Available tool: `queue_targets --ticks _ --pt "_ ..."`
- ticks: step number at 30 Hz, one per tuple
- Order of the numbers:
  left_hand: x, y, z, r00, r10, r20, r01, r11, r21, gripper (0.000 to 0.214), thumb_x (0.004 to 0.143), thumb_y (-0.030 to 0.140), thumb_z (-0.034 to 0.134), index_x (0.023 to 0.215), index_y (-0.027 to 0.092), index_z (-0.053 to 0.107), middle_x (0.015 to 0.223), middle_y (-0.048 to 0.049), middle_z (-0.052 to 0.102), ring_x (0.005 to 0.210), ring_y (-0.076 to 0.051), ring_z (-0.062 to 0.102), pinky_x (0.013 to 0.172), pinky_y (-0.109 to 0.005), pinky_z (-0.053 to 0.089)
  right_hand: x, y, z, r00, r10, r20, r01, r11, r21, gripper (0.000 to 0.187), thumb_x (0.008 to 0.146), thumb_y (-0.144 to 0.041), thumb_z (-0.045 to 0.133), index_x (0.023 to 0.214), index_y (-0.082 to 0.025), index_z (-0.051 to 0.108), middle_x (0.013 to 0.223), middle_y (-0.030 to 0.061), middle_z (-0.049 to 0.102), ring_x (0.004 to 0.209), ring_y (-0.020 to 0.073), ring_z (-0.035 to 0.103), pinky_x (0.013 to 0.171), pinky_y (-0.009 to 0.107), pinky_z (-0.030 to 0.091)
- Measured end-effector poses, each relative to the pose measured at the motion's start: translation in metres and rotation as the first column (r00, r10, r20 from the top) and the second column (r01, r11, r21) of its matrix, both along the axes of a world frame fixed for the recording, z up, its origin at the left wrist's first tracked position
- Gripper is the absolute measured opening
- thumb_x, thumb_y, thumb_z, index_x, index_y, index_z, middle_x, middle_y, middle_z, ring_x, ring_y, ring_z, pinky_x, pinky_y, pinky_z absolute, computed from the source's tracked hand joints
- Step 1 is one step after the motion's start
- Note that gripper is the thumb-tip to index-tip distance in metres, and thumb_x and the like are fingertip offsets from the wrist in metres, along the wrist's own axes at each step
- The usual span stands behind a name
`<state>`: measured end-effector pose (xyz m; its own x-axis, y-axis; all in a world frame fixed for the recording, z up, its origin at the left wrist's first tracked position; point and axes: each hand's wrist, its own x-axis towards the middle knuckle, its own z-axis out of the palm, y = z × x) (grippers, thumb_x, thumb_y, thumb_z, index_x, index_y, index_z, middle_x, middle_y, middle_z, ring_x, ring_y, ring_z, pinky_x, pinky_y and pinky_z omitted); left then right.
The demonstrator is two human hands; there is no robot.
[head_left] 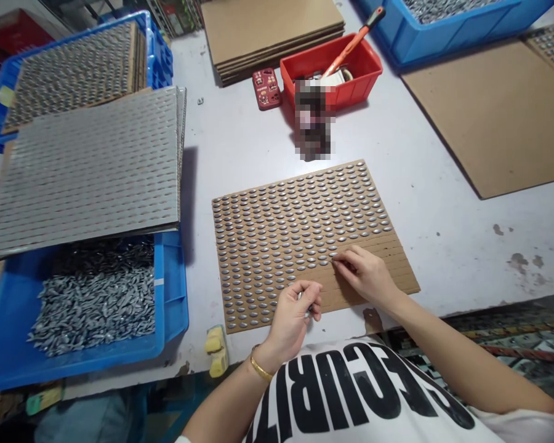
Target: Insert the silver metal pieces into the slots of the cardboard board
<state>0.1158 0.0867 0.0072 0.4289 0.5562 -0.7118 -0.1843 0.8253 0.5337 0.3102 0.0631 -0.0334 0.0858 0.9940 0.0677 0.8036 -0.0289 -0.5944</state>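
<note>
Currently | fingers of the right hand (367, 277) are pinched together on a small silver oval stud (333, 259) | fingers of the left hand (292, 321) are curled together, contents hidden | brown cardboard sheet (399, 272) is laid on the pale grey desk (443, 246), its lower strip bare | risk: seated studs could be knocked out of line if brushed by a wrist

Silver studs (295, 227) form staggered rows on brown cardboard (394, 271); the plastic crate (175, 301) is bright blue.

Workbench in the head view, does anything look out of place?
A small metal piece lies alone on the grey workbench, apart from the loose pieces in the blue bin, so it looks dropped.
</note>
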Motion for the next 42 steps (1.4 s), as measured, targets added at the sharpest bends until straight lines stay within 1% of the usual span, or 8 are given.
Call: queue_targets --ticks 7,13,18,22,28,35,39,42 --pt "-0.006 0.001 0.005 0.998 0.061 0.015 -0.06 0.996 -0.073 0.028 0.073 0.026 0.074 0.097 0.012 0.07 0.081 -0.0053 0.063 0.069 -0.008 0.055 0.062 -0.019 0.044 0.003 -0.003 -0.005 0.993 0.072 0.098 -0.075 0.997 0.032 0.02 0.094 -0.022 0.045 0.093 -0.02 0.065 0.087 0.0058 0.061 0.079 0.0164 0.059 0.068 0.025 0.044" --pt "-0.01 -0.002 0.002 0.993 0.119 0.009 -0.119 0.993 -0.008 0.015 0.072 0.022 0.074 0.082 0.016 0.064 0.074 -0.0009 0.061 0.065 -0.008 0.054 0.062 -0.021 0.045 0.004 -0.005 -0.004 0.989 0.089 0.118 -0.095 0.994 0.048 0.021 0.094 -0.022 0.044 0.1 -0.021 0.064 0.088 0.0062 0.062 0.079 0.017 0.059 0.068 0.026 0.045" --pt "-0.012 -0.005 0.001 0.993 0.114 0.028 -0.115 0.993 0.026 0.019 0.071 0.021 0.075 0.086 0.015 0.066 0.068 0.0019 0.057 0.059 -0.006 0.05 0.06 -0.019 0.042 -0.011 -0.012 0.02 0.97 0.082 -0.227 -0.072 0.996 0.052 0.02 0.093 -0.028 0.049 0.107 -0.022 0.062 0.092 0.0071 0.064 0.081 0.0179 0.06 0.069 0.028 0.048" --pt "-0.015 -0.006 0.003 0.993 0.088 0.073 -0.092 0.995 0.046 0.026 0.072 0.022 0.074 0.095 0.015 0.064 0.069 0.0014 0.059 0.058 -0.006 0.052 0.059 -0.02 0.042 -0.031 -0.013 0.039 0.785 0.186 -0.591 -0.251 0.968 -0.028 0.018 0.092 -0.029 0.051 0.102 -0.022 0.065 0.091 0.0054 0.066 0.082 0.0161 0.062 0.071 0.027 0.05" --pt "-0.022 -0.01 0.004 0.993 0.107 0.042 -0.11 0.991 0.071 0.042 0.067 0.021 0.078 0.101 0.018 0.053 0.07 0.0028 0.06 0.053 -0.008 0.054 0.053 -0.02 0.042 -0.046 -0.014 0.039 0.697 0.229 -0.679 -0.396 0.913 -0.099 0.025 0.092 -0.03 0.052 0.112 -0.022 0.065 0.089 0.0052 0.068 0.079 0.0153 0.062 0.073 0.028 0.051" --pt "-0.033 -0.015 -0.001 0.998 0.058 0.001 -0.057 0.985 0.164 0.043 0.068 0.023 0.077 0.103 0.018 0.051 0.073 0.0017 0.062 0.051 -0.007 0.054 0.051 -0.02 0.042 -0.054 -0.02 0.041 0.638 0.073 -0.766 -0.379 0.896 -0.23 0.023 0.089 -0.033 0.057 0.105 -0.021 0.069 0.087 0.0042 0.067 0.073 0.0131 0.062 0.063 0.024 0.05" --pt "-0.041 -0.008 0.002 0.996 0.081 0.031 -0.083 0.995 0.055 0.036 0.072 0.023 0.074 0.1 0.017 0.053 0.077 -0.0026 0.065 0.063 -0.012 0.062 0.056 -0.022 0.048 -0.059 -0.02 0.035 0.564 -0.116 -0.818 -0.285 0.902 -0.324 0.02 0.082 -0.037 0.065 0.086 -0.017 0.068 0.076 0.003 0.068 0.064 0.0125 0.06 0.059 0.024 0.049" --pt "-0.052 0.003 0.009 0.975 0.21 0.07 -0.209 0.978 -0.029 0.022 0.078 0.019 0.065 0.098 0.016 0.056 0.098 -0.0109 0.069 0.084 -0.019 0.068 0.072 -0.028 0.054 -0.059 -0.016 0.024 0.503 -0.261 -0.824 -0.143 0.915 -0.377 0.024 0.077 -0.039 0.069 0.081 -0.017 0.062 0.07 0.0005 0.065 0.057 0.0123 0.059 0.054 0.025 0.049"
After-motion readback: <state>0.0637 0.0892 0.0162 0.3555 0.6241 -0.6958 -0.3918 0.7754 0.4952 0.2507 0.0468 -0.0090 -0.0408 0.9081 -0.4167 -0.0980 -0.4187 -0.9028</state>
